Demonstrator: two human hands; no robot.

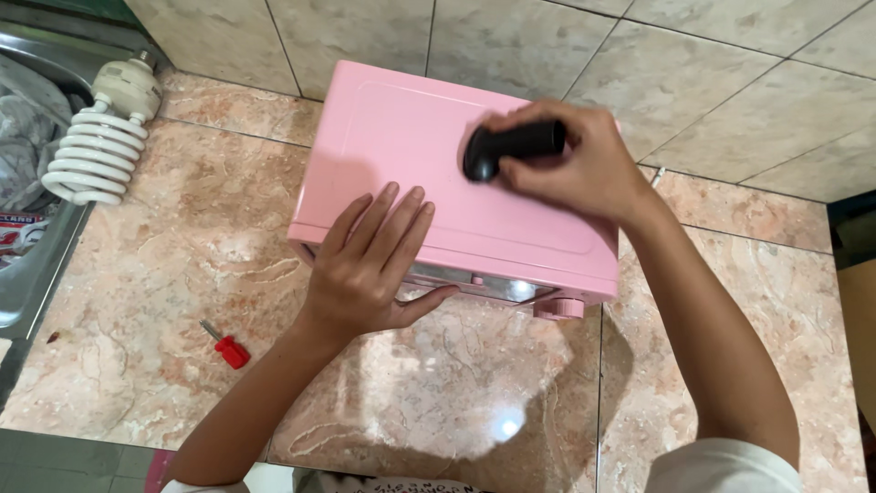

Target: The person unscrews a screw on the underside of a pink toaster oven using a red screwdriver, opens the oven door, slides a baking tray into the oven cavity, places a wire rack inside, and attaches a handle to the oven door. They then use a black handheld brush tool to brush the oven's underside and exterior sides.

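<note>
Left hand (370, 265) is lying flat, fingers spread, on the pink oven (438, 164); right hand (584, 164) is gripping a black handle (511, 146) above its top; red screwdriver (226, 347) is lying untouched left of the oven.

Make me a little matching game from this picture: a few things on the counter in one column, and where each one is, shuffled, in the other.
Things:
1. pink toaster oven
2. red screwdriver
3. white spiral bulb
4. black handle

Places:
A. gripped in the right hand
B. lying at the counter's left edge, next to the sink
C. standing against the tiled wall, with the left hand flat on its top
D. lying on the marble counter left of the left forearm

Pairs: 1-C, 2-D, 3-B, 4-A
</note>
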